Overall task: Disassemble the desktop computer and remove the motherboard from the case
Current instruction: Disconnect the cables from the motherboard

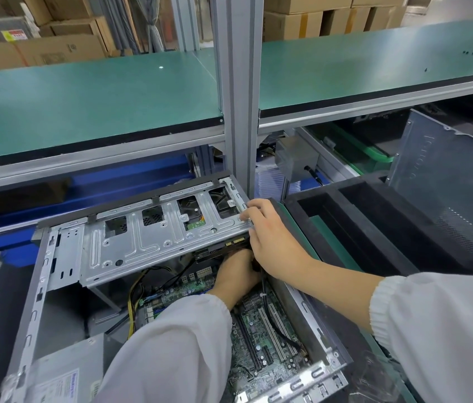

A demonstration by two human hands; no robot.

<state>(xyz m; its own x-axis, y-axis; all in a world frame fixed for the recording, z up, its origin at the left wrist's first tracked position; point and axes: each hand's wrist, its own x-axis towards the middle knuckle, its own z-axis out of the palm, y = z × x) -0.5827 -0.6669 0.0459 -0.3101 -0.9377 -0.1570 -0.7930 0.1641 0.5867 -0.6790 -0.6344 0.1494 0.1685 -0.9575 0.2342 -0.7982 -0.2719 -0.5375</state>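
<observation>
An open desktop case (33,309) lies on the bench with its green motherboard (261,335) exposed at the bottom. A silver drive cage (148,242) is tilted up over the case's far half, with a hard drive (218,251) under its right end. My right hand (267,234) grips the cage's right edge, fingers curled over the metal. My left hand (236,274) reaches under the cage beside the drive; its fingers are hidden, so what they hold is unclear. A black cable (270,315) runs across the board.
A power supply (61,382) sits in the case's near left corner, with yellow and black wires (133,298) beside it. A black foam tray (375,228) and a removed metal side panel (444,193) stand at the right. A green shelf (84,106) and aluminium post (238,82) rise behind.
</observation>
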